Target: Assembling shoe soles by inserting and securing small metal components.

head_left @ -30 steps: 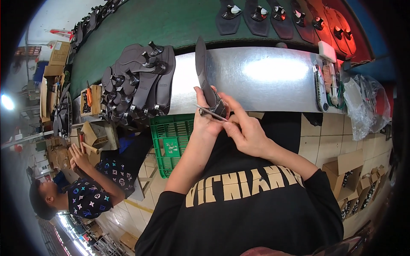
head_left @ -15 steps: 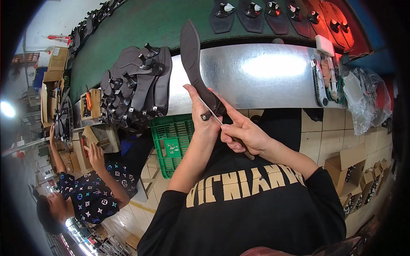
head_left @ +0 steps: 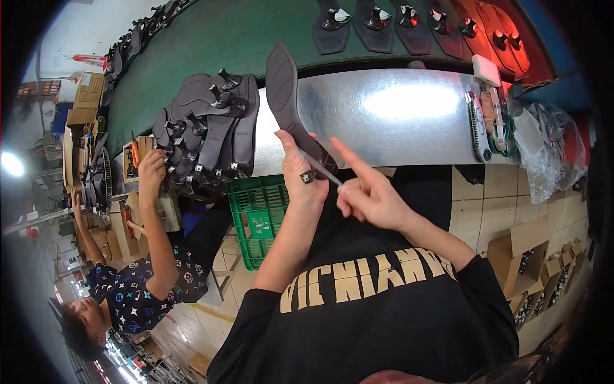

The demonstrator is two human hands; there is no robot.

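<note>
A dark brown sandal [head_left: 282, 83] stands upright over the metal worktop's front edge, its sole turned toward me. My left hand [head_left: 303, 176] is closed around its lower end, thumb along the sole's edge. A small square metal ornament [head_left: 307, 176] on a dark strap shows at that palm. My right hand [head_left: 371, 200] holds a thin, light-coloured metal tool [head_left: 327, 175], smeared by motion, which slants across the sandal's lower end. The right index finger points up and away from the tool; the other fingers are curled. The tool's grip is hidden in that hand.
Left on the worktop [head_left: 384, 137] lies a heap of dark sandals [head_left: 220, 137]. A green conveyor belt [head_left: 268, 29] carries more sandals behind it. A utility knife [head_left: 480, 131] and plastic bags [head_left: 547, 144] are at right. Below stands a green crate [head_left: 259, 221]. A co-worker [head_left: 144, 288] sits at left.
My right hand has lifted its index finger off the sandal, and the tool has shifted. The sandal has dropped slightly. The co-worker's nearer hand has moved to the sandal heap.
</note>
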